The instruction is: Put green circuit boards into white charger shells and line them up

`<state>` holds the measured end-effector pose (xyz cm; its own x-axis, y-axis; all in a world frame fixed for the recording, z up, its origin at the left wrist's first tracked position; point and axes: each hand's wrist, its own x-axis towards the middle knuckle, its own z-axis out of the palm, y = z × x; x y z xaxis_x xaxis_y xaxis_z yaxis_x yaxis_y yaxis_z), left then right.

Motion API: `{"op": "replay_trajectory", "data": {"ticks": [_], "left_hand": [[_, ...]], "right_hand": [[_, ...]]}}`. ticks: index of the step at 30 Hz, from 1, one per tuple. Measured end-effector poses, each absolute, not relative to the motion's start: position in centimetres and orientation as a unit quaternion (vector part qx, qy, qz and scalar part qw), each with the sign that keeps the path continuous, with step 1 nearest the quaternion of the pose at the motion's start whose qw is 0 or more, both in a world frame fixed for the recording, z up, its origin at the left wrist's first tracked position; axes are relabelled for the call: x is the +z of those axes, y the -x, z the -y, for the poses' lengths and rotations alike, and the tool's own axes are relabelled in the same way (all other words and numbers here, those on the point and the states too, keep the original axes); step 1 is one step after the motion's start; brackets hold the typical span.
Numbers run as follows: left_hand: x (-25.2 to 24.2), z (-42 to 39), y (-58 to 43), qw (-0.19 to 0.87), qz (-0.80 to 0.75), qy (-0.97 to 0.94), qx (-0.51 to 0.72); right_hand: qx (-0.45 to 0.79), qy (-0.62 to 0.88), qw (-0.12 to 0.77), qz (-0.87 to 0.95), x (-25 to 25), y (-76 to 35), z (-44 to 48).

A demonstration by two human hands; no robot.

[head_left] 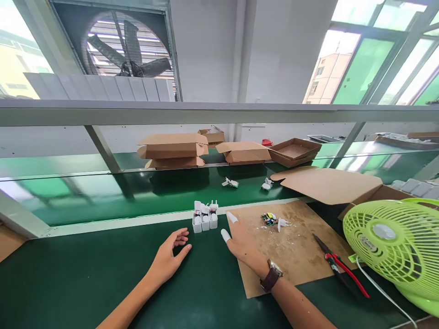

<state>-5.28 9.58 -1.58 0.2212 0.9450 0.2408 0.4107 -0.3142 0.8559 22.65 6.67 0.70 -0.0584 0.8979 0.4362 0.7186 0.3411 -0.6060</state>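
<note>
Several white plug adapter housings (205,222) stand in a tight row on the green bench, with white plug pieces and bits of wire at their tops. My left hand (173,253) hovers just left of them, fingers loosely curled and apart, holding nothing. On their right, my right hand (240,240) reaches over the edge of a brown cardboard sheet (288,260). White covers sit on two of its fingertips, the fingers are spread, and no object shows in them. A small circuit board (269,219) lies on the sheet beside a white plug piece (282,224).
Red-handled pliers (339,265) lie at the sheet's right edge, near a green fan (387,242) and its white cord. Beyond the metal strip, two small white plug assemblies (230,183) (267,184) rest on the green surface. Cardboard boxes (173,148) line the back.
</note>
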Motion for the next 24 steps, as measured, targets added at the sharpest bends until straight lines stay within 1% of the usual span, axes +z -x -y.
{"op": "replay_trajectory", "data": {"ticks": [3,7,12,18,24], "left_hand": [[-1.3,-8.8,5.2,0.310,-0.452,-0.746,0.378],[-1.2,-8.0,4.9,0.257,-0.391,-0.804,0.367],[-1.0,-7.4,4.2,0.204,-0.318,-0.862,0.340],[-1.4,-7.6,3.9,0.216,-0.324,-0.855,0.342],[-3.9,-8.5,3.7,0.215,-0.330,-0.844,0.364]], "right_hand": [[0.091,0.587,0.370,0.714,1.3,-25.5,-8.3],[0.069,0.634,0.319,0.701,2.3,-29.2,-10.9],[0.045,0.676,0.247,0.693,3.1,-30.3,-16.4],[0.016,0.695,0.197,0.691,3.4,-26.2,-24.0],[-0.007,0.724,0.147,0.674,4.3,-24.1,-28.4]]}}
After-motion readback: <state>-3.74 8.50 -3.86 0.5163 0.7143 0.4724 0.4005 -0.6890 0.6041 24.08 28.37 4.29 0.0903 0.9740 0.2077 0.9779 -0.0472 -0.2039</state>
